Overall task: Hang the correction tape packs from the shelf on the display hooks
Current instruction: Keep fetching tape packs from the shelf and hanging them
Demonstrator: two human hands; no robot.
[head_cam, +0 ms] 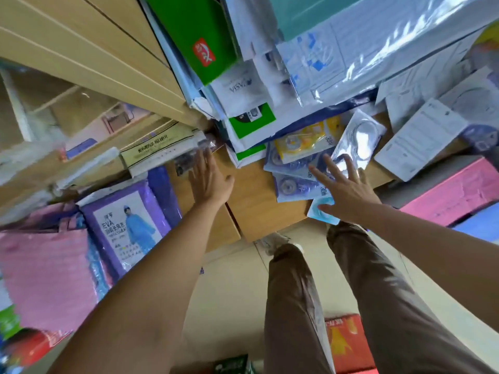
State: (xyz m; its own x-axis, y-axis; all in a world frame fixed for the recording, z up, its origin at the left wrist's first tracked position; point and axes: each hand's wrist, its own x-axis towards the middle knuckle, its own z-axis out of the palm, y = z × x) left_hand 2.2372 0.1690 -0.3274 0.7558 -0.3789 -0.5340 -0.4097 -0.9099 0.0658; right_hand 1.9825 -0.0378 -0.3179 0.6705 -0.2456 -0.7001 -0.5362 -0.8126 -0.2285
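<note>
With the right hand (348,193) open over them, the correction tape packs (294,168) looked light and slippery, probably best pinched at an edge.

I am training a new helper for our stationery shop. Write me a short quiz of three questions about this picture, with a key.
1. True or false: the right hand grips a correction tape pack.
2. The yellow pack lies: A on blue packs; B on the floor; C on a hook.
3. Which hand is nearer the purple raincoat package?
Key: 1 false, its fingers are spread open; 2 A; 3 the left hand.
</note>
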